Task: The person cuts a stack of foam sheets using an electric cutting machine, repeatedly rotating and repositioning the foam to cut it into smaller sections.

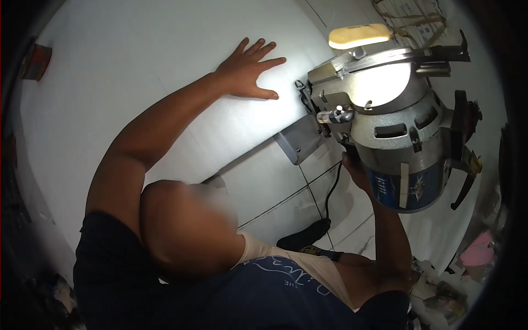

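The left hand [248,71] lies open across the white desk [137,71], perhaps for steadiness; the machine [393,124] half-hides the right hand [355,166], its grip I can't tell.

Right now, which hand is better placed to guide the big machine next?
Probably the right hand: it is close up against the machine, though its grip is hidden. The left hand is spread over the white surface, apart from the machine.

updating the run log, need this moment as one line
left hand: spread on white surface | right hand: at machine, partly hidden | cord: near right hand
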The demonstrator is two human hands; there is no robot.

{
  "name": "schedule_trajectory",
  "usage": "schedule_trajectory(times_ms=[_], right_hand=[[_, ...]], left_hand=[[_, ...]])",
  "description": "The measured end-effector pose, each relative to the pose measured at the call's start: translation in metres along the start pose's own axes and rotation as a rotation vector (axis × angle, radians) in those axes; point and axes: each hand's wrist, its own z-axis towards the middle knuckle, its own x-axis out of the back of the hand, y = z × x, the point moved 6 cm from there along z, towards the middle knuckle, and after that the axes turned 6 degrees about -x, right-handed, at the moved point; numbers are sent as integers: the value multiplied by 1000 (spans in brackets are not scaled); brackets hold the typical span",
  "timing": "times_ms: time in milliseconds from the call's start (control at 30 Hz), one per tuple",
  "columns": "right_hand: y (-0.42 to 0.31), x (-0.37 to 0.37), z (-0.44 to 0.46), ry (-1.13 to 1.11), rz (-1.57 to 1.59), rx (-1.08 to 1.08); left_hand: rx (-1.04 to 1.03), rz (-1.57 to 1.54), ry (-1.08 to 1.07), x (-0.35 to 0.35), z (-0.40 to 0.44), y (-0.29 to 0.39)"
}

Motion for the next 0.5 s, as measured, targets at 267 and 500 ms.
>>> schedule_trajectory(times_ms=[267, 500], right_hand=[[16, 11, 9, -60, 592, -283], [4, -14, 10, -247, 1015, -582]], left_hand=[[-11, 49, 12, -9, 17, 15], [5, 57, 6, -18, 16, 18]])
